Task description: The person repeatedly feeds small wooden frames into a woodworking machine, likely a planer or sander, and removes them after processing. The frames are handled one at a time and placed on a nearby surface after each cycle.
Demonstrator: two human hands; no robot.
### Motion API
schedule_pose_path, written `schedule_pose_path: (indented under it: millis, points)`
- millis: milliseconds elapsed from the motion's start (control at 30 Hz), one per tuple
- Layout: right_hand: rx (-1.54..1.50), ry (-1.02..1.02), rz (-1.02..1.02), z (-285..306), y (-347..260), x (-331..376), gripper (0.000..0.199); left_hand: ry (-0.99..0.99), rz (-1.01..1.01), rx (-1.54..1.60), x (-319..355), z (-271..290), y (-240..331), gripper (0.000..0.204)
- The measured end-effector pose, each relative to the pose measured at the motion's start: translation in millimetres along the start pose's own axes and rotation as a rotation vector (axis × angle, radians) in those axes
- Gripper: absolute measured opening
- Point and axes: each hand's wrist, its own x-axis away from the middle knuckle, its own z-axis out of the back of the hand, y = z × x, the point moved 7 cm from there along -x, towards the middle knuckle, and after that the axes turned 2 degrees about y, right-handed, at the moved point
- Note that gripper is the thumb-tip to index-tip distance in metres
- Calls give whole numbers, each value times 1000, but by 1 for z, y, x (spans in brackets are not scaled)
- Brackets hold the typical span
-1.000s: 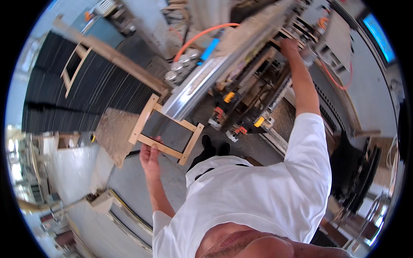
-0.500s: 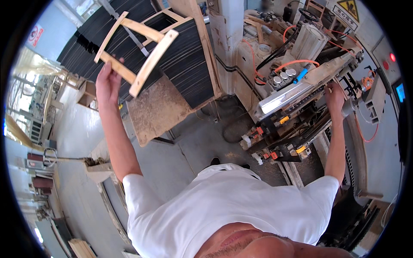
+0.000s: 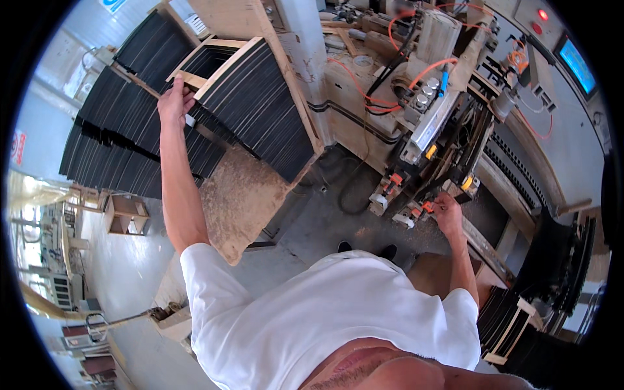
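Observation:
My left hand (image 3: 175,104) is closed on the near rail of a pale wooden frame (image 3: 229,67). The frame rests on top of a tall stack of black-sided frames (image 3: 266,97), and its far end lies close to an upright board. My right hand (image 3: 447,214) is at the near end of the machine's rails, its fingers curled beside an orange-red fitting (image 3: 427,206). What those fingers hold, if anything, is hidden.
A worn brown board (image 3: 244,185) juts out below the stack. More black frames (image 3: 110,136) stand on the left. The woodworking machine (image 3: 422,133) has orange hoses and a lit screen (image 3: 577,65). At lower right is another wooden frame (image 3: 510,331) by black stacked pieces.
My left hand has brought the raised wooden frame down onto the stack. My right hand has moved back from the machine's far part to its near rail end. The view has turned rightward.

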Motion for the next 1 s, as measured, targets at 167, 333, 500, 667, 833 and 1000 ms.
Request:
schedule_pose_path:
  millis: [167,333,500,667,833,1000]
  points:
    - [-1,21,-97,2,1,34,20,166,-249,98,53,21,16,52]
    - [13,89,-191,23,23,55,19,248,-982,-689,176,-47,112,50]
    - [-63,60,-168,31,31,66,18,3,-928,-1093,147,-111,101,48]
    - [-39,89,-145,50,51,99,17,128,-810,-1145,142,-101,96,45]
    - [5,173,-204,104,81,147,19,155,-871,-1256,148,-118,93,46]
    - [141,341,-104,190,87,183,16,296,-1210,-885,226,-119,120,44]
